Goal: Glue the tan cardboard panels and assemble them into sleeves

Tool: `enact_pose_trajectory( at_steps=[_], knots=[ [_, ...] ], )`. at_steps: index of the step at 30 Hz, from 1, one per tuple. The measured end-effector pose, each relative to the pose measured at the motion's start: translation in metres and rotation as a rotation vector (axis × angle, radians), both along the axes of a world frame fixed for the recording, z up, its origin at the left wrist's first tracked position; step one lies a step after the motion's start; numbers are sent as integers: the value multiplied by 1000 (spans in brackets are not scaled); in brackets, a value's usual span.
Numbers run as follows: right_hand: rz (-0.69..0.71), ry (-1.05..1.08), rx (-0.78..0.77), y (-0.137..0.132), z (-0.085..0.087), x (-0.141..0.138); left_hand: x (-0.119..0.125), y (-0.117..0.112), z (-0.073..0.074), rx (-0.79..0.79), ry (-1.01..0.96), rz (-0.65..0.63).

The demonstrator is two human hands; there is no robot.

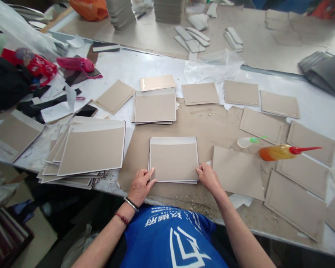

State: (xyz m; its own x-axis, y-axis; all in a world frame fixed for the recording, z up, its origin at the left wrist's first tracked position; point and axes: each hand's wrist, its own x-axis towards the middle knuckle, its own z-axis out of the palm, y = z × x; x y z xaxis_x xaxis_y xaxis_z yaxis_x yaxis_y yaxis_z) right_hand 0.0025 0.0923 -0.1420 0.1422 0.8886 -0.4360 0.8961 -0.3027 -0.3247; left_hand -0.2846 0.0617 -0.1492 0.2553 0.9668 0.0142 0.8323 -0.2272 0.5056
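Directly in front of me lies a beige cardboard panel [173, 160] with a pale band along its top and thin white edges. Another sheet peeks out from beneath its lower edge. At its lower left corner, my left hand [142, 185] grips the edge, index finger on the corner and thumb just below it. My right hand [208, 177] pinches the panel's right edge with curled fingers. To the left is an untidy stack of similar, larger panels [92, 149]. Beyond the panel sits a smaller stack [155, 107].
A plain board [237, 171] lies to the right, near a bottle of amber liquid [276, 152] with a red nozzle and a small white bottle [243, 142]. Several framed boards [296, 204] spread along the right side. A pink pouch [75, 64] rests at the back left.
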Motion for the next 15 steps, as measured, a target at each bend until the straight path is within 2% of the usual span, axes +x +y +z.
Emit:
enact_pose_trajectory(
  at_steps=[4,8,10,12,15],
  knots=[
    [9,-57,-17,-1,5,-3,0,1,2,18,63,-53],
    [9,-207,28,-1,24,-18,1,2,4,20,120,-89],
    [65,-301,146,2,33,-32,1,2,4,23,132,-89],
    [171,-303,316,9,37,-46,1,2,4,38,137,-91],
    [345,-157,528,20,28,-67,-1,1,1,73,138,-98]
  ],
)
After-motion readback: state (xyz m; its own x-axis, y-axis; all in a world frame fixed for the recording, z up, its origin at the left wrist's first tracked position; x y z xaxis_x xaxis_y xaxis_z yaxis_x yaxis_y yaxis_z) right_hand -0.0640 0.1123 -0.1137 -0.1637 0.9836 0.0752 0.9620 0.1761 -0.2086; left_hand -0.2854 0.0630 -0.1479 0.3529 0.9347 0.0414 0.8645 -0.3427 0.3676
